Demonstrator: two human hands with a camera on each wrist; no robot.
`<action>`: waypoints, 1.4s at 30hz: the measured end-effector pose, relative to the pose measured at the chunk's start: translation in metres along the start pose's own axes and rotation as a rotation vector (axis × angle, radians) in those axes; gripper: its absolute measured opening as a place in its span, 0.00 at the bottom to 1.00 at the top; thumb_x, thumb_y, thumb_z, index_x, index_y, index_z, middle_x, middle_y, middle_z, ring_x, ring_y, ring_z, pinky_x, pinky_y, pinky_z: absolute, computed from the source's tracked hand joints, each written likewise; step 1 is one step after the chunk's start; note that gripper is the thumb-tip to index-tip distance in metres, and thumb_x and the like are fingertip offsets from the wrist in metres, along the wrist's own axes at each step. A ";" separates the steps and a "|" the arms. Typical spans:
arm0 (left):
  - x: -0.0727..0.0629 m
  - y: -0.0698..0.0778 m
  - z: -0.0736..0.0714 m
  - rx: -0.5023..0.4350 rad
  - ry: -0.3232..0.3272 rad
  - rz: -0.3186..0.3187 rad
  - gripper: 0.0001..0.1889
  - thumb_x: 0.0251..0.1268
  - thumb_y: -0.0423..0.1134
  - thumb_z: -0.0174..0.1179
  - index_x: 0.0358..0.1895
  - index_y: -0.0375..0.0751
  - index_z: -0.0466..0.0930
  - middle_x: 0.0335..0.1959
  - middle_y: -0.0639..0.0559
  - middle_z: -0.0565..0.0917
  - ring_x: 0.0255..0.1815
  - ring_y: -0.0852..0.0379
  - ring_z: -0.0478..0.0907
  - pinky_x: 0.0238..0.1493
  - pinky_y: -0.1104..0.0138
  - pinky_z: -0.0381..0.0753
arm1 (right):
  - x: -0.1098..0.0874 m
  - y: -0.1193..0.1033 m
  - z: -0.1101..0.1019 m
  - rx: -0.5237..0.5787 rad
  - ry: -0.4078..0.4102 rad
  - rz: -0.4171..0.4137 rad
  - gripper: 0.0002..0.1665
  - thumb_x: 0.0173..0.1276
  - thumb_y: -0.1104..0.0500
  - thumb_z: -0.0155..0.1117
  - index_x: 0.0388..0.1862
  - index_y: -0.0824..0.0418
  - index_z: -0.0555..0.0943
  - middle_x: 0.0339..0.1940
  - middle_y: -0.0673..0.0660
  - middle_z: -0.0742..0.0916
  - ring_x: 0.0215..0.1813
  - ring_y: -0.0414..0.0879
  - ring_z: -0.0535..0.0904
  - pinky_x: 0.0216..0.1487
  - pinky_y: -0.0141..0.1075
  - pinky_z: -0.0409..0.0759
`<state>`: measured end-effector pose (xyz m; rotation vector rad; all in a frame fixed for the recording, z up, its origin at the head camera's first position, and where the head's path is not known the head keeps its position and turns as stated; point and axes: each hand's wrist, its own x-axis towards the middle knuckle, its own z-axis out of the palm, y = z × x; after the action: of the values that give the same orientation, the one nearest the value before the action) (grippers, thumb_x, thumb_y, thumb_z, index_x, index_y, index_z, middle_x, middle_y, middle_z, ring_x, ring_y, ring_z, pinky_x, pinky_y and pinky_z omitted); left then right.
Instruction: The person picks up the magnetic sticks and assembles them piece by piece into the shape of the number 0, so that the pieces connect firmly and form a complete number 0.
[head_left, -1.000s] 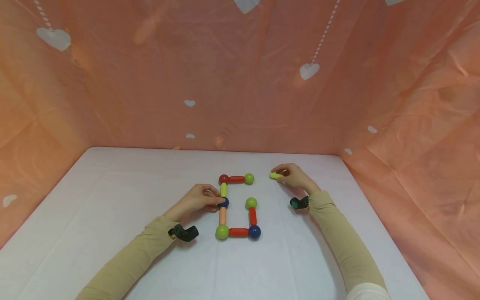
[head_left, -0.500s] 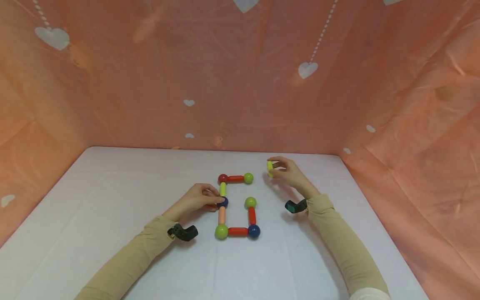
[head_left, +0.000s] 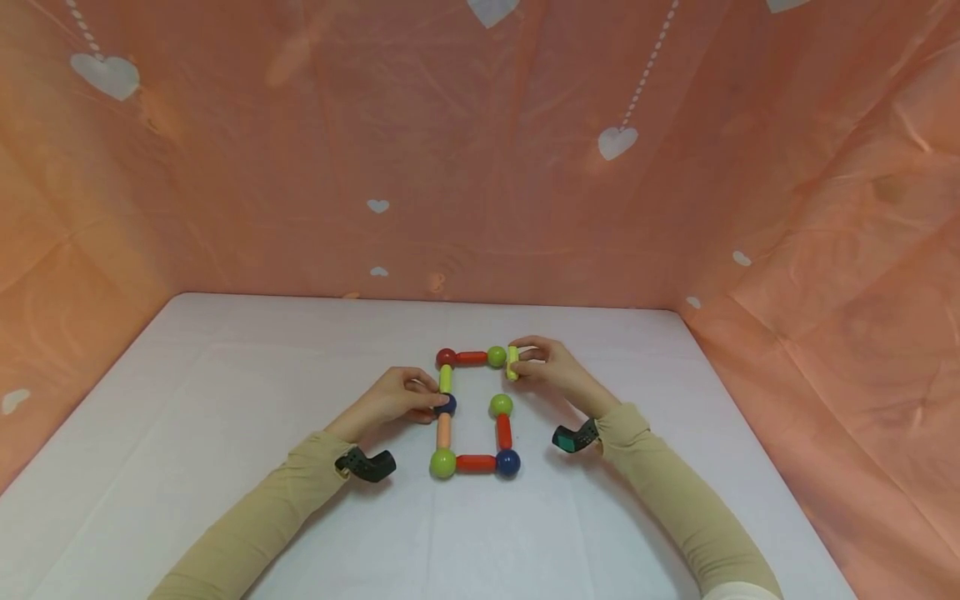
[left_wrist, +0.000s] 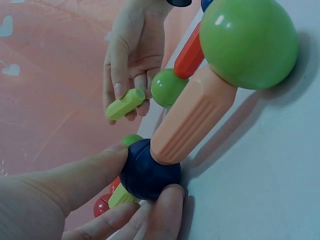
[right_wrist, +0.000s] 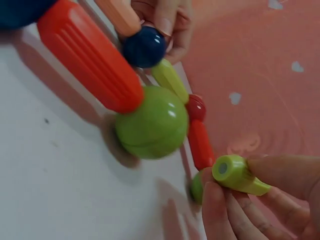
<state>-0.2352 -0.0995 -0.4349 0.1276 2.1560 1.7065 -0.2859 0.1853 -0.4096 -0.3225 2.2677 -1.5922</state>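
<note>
A flat figure of coloured balls and ribbed rods lies on the table, with a gap on its right side between two green balls. At the middle of the left side, my left hand (head_left: 397, 396) pinches a dark blue ball (left_wrist: 150, 170) between thumb and fingers; a peach rod (left_wrist: 192, 117) and a yellow-green rod (head_left: 446, 379) join it. My right hand (head_left: 551, 369) pinches a loose yellow-green rod (right_wrist: 237, 175), its grey end facing the right wrist camera. This rod is beside the far green ball (head_left: 497, 357); the near green ball (head_left: 502, 406) tops a red rod (head_left: 504, 432).
The figure's other parts are a red ball (head_left: 446, 358), two more red rods, a front green ball (head_left: 443, 463) and a blue corner ball (head_left: 507, 463). White cloth covers the table (head_left: 300, 333). Pink heart-patterned fabric (head_left: 480, 167) hangs behind and at both sides.
My right hand has turned the yellow-green rod from lying crosswise to pointing away from me, and carried it left to the far green ball. My left hand stays on the blue ball.
</note>
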 end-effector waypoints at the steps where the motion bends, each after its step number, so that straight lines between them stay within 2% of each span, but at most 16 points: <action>1: 0.000 0.000 0.000 0.004 0.000 0.003 0.16 0.59 0.34 0.67 0.45 0.28 0.76 0.31 0.44 0.84 0.28 0.54 0.82 0.35 0.64 0.85 | 0.000 0.001 0.002 -0.002 -0.005 0.001 0.27 0.64 0.62 0.67 0.61 0.63 0.73 0.47 0.62 0.82 0.43 0.50 0.82 0.47 0.38 0.82; 11: 0.001 0.000 0.001 -0.008 0.014 -0.012 0.16 0.58 0.34 0.68 0.45 0.29 0.76 0.31 0.44 0.84 0.28 0.55 0.82 0.36 0.64 0.85 | -0.002 0.003 0.013 0.031 -0.045 -0.001 0.27 0.64 0.66 0.65 0.61 0.68 0.71 0.43 0.63 0.83 0.40 0.48 0.83 0.45 0.41 0.83; 20: 0.001 -0.001 0.002 -0.006 0.025 -0.023 0.16 0.58 0.34 0.68 0.45 0.29 0.76 0.31 0.43 0.84 0.27 0.55 0.82 0.35 0.64 0.85 | -0.002 0.008 0.022 0.109 -0.066 0.026 0.26 0.65 0.68 0.63 0.61 0.71 0.68 0.44 0.64 0.84 0.39 0.46 0.82 0.44 0.40 0.83; 29: 0.001 -0.001 0.001 -0.015 0.013 -0.017 0.17 0.58 0.34 0.68 0.45 0.28 0.76 0.31 0.43 0.84 0.27 0.55 0.82 0.35 0.64 0.85 | -0.007 0.006 0.028 0.119 0.007 0.074 0.27 0.64 0.67 0.64 0.59 0.72 0.66 0.43 0.65 0.84 0.36 0.45 0.83 0.42 0.38 0.84; 42: 0.000 0.001 0.001 -0.011 0.013 -0.020 0.17 0.58 0.34 0.68 0.46 0.28 0.76 0.32 0.43 0.84 0.28 0.54 0.82 0.36 0.64 0.85 | -0.003 0.003 0.030 0.066 0.057 0.138 0.21 0.62 0.65 0.67 0.52 0.72 0.73 0.36 0.60 0.86 0.33 0.45 0.83 0.39 0.36 0.84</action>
<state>-0.2350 -0.0986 -0.4343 0.0917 2.1501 1.7122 -0.2711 0.1610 -0.4210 -0.1027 2.2206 -1.6203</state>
